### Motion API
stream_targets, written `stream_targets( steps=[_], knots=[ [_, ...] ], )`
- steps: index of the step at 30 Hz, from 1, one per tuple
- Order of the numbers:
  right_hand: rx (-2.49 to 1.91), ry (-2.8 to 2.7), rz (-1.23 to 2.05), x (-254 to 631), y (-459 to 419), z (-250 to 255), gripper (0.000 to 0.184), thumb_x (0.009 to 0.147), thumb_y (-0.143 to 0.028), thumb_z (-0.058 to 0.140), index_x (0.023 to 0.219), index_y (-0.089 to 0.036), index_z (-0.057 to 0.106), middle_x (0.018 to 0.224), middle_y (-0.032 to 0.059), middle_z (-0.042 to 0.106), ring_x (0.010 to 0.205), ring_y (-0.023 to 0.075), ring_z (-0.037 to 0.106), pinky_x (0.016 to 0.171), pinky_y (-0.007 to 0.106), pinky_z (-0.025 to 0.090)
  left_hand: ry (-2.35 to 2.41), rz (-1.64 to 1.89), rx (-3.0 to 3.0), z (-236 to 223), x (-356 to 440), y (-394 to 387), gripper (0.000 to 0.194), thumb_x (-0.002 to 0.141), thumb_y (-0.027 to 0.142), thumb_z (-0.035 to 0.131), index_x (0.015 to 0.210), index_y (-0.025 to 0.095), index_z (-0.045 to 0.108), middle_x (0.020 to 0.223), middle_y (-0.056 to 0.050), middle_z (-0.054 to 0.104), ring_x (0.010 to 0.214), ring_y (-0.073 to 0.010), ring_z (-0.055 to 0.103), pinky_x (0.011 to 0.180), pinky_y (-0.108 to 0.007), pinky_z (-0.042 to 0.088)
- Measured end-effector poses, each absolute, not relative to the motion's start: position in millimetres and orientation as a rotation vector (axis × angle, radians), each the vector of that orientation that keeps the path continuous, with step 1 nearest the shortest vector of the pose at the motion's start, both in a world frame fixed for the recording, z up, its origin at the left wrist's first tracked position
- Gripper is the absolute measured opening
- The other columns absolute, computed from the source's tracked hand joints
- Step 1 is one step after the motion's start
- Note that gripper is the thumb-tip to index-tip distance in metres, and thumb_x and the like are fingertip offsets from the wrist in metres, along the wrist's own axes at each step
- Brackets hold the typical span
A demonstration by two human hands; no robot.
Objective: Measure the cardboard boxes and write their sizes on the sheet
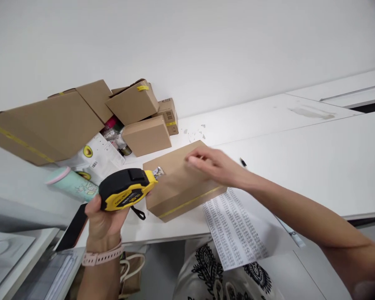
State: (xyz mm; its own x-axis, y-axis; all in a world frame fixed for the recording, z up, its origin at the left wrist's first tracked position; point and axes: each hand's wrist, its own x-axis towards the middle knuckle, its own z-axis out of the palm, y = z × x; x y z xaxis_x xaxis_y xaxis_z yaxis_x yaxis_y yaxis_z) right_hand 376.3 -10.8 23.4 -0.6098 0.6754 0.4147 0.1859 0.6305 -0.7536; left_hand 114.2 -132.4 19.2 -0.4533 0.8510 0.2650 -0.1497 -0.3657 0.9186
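1. Left hand's (108, 221) fingers wrap the tape measure (126, 192), above the table's (300, 154) near-left corner, beside the box (175, 171).
2. Right hand's (217, 166) fingers curl; pinching unclear.
3. Apparently positioning the tape measure; next calls for steadiness.

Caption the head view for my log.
Left hand holds a tape measure; right hand over a cardboard box.

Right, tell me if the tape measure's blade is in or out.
In, nearly all: only a short metal tip pokes from the tape measure.
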Motion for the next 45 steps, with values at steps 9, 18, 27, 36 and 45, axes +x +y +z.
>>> stream_targets(
  steps=[9,18,27,36,45],
  knots=[
    [-0.444,-2.056,1.547,345.9,-23.7,15.9,0.053,0.086,-0.071,0.052,0.069,-0.022,0.046,0.066,-0.0026,0.045,0.06,0.0118,0.037,0.055,0.029,0.028,1.147,1.489,0.958,23.6,137.5,-144.9,0.066,0.046,0.061,0.085,0.099,0.022,0.078,0.105,-0.014,0.074,0.112,-0.0512,0.061,0.095,-0.068,0.051],
    [-0.266,-2.124,1.868,362.1,7.3,20.9,0.046,0.083,-0.06,0.066,0.066,-0.019,0.05,0.071,-0.0033,0.049,0.067,0.011,0.041,0.065,0.027,0.034,1.165,1.616,0.852,18.3,122.6,-141.3,0.044,0.059,0.053,0.078,0.094,0.027,0.078,0.102,-0.008,0.076,0.12,-0.0465,0.059,0.093,-0.067,0.053],
    [-0.537,-2.15,1.473,422.3,118.5,8.1,0.043,0.078,-0.06,0.068,0.073,-0.018,0.061,0.118,0.0081,0.061,0.102,0.0213,0.05,0.093,0.04,0.034,1.437,1.71,0.718,26.6,72.0,-128.4,0.036,0.068,0.049,0.069,0.091,0.022,0.077,0.098,-0.008,0.078,0.119,-0.0451,0.059,0.085,-0.06,0.061],
    [-0.568,-2.079,1.535,407.6,131.2,-23.5,0.042,0.076,-0.058,0.072,0.07,-0.019,0.059,0.126,0.0071,0.059,0.112,0.0212,0.05,0.105,0.044,0.03,1.408,1.649,0.66,9.0,30.5,-111.2,0.032,0.066,0.039,0.072,0.09,0.018,0.075,0.097,-0.011,0.078,0.106,-0.0405,0.067,0.073,-0.053,0.063],
    [-0.605,-2.081,1.517,409.2,137.0,-24.5,0.042,0.077,-0.057,0.071,0.071,-0.019,0.054,0.131,0.009,0.055,0.118,0.023,0.048,0.106,0.045,0.03,1.359,1.606,0.628,4.1,24.2,-93.5,0.031,0.071,0.034,0.067,0.096,0.016,0.073,0.094,-0.008,0.078,0.087,-0.0306,0.072,0.079,-0.057,0.061]
  ],
)
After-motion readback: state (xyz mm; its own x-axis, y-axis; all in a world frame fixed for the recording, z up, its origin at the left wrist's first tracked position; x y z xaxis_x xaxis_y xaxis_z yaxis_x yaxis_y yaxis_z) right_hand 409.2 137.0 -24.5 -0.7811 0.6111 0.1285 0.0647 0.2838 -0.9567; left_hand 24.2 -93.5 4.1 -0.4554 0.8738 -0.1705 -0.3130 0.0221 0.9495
